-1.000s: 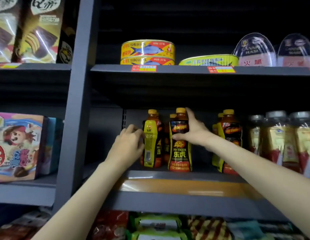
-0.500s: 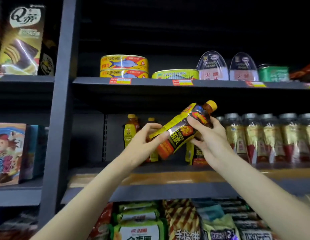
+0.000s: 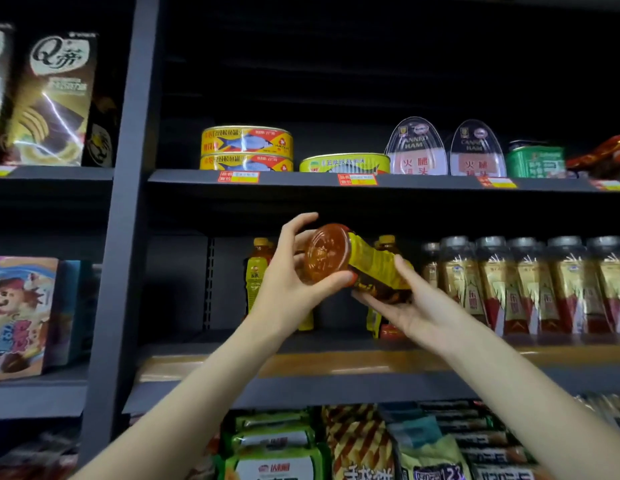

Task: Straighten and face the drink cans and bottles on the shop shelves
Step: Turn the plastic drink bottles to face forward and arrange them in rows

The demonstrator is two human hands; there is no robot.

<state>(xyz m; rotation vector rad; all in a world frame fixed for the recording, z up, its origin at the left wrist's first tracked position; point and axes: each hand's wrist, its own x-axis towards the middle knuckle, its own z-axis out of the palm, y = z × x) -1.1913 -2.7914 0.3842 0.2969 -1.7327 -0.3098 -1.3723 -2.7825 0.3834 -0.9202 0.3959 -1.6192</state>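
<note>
Both hands are on one bottle (image 3: 357,268), which a second ago stood upright in the front row with only the right hand on its neck; half a second ago it was lifted out and tilted, cap toward two o'clock, and now it lies nearly level with its round amber base turned to the camera. The left hand (image 3: 291,282) curls round that base, thumb under it at six o'clock and fingers over the top at eleven. The right hand (image 3: 410,306) cradles the yellow-labelled body from below, palm up, thumb pressed on the label's near side, fingers curled under. The cap end points away toward three o'clock and is hidden behind the body. So the bottle has left the shelf (image 3: 336,367) altogether and hangs in front of the gap it came from, between the yellow bottle (image 3: 256,271) at nine o'clock of the hands and another one (image 3: 386,242) whose cap shows at one o'clock. The view has also swung right, bringing more of the gold-labelled row (image 3: 530,282) into sight at three o'clock. Judging by the upturned base, this looks like a check of the underside, perhaps a date, rather than facing; the bottle has yet to go back upright, label forward.
</note>
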